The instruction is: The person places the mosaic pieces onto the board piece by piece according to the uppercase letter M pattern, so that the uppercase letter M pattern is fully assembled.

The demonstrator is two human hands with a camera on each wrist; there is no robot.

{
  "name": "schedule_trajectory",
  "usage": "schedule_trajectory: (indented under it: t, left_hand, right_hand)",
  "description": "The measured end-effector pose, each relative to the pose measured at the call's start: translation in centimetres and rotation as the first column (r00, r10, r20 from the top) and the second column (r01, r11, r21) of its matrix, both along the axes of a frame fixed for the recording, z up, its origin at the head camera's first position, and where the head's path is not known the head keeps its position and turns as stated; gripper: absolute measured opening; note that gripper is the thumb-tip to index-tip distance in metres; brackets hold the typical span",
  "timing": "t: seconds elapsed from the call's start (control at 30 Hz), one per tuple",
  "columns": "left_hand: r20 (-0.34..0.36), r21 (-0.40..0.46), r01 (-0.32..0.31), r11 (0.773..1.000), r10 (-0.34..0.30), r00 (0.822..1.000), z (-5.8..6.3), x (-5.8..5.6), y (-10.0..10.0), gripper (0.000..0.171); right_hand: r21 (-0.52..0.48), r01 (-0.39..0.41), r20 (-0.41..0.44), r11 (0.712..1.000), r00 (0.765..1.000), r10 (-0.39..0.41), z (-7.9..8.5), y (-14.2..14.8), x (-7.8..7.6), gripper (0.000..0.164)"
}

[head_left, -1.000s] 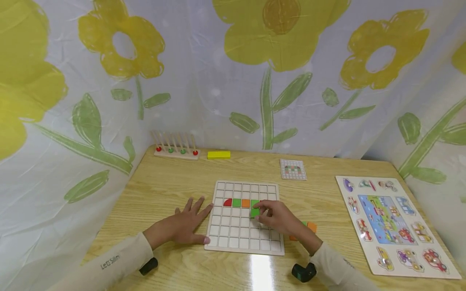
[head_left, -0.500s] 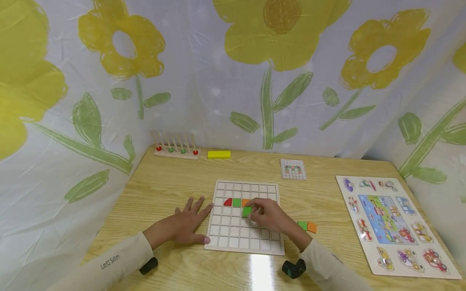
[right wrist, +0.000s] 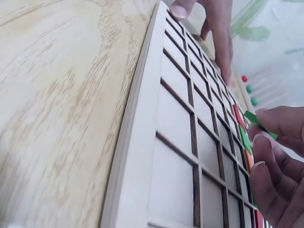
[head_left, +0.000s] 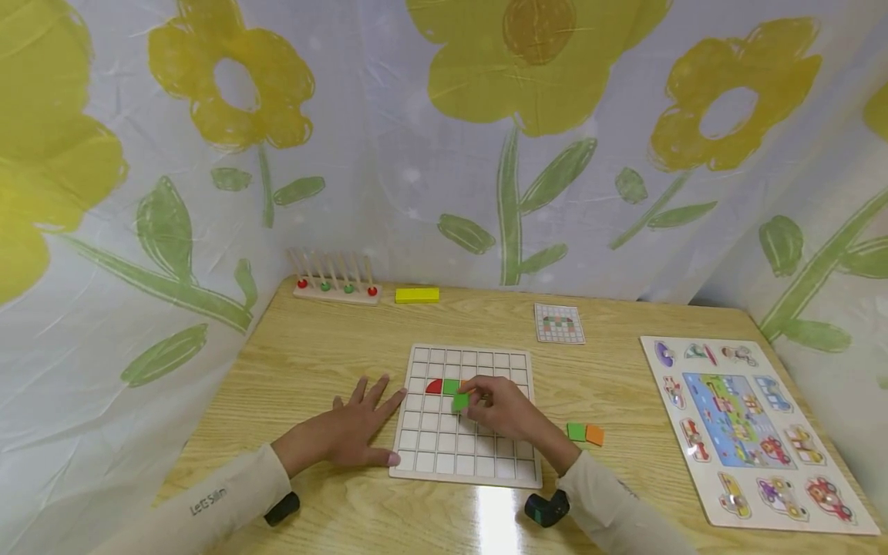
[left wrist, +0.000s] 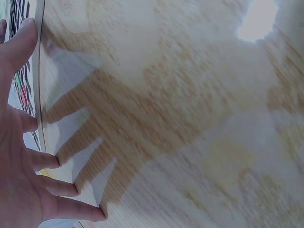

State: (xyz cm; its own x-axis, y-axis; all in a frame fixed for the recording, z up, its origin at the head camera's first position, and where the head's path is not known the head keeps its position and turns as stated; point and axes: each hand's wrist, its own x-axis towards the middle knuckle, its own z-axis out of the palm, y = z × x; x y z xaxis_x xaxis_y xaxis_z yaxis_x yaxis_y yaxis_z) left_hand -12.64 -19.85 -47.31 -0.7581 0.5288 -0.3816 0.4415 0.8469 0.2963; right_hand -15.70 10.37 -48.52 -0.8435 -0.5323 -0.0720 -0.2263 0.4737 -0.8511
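Observation:
A wooden grid board (head_left: 437, 465) lies on the table, with a row of coloured pieces partly set in it. In that row I see a red quarter-round piece (head_left: 434, 386) and a green tile (head_left: 450, 386); the right hand hides much of the rest. The right hand (head_left: 502, 408) pinches a green square tile (right wrist: 261, 124) between thumb and fingers, tilted just above the board. At the board's left edge rests the left hand (head_left: 343, 432), fingers spread, its thumb and fingertips touching the rim.
Right of the board lie a loose green tile (head_left: 576, 432) and an orange tile (head_left: 594, 435). Behind stand a pattern card (head_left: 559, 323), a yellow block (head_left: 417, 295) and a peg rack (head_left: 337, 290). A knob puzzle (head_left: 756, 432) occupies the right side.
The right hand has carried the green tile leftward over the board, from the right part of the row to beneath the green tile and orange piece. The left hand stays still.

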Motion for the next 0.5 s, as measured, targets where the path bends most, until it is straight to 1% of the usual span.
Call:
schedule_trajectory:
  t: [0.2,0.5]
  left_hand:
    - [-0.015,-0.005,0.001,1.0,-0.001,1.0,-0.2,-0.2,-0.2,0.105]
    - [-0.019,0.008,0.007,1.0,-0.007,1.0,-0.5,-0.2,-0.2,0.105]
  right_hand:
    - [0.029,-0.007,-0.043,1.0,0.999,0.009,0.0,-0.8,-0.4,0.026]
    - [0.058,0.022,-0.005,0.998,1.0,-0.022,0.1,-1.8,-0.3,0.027]
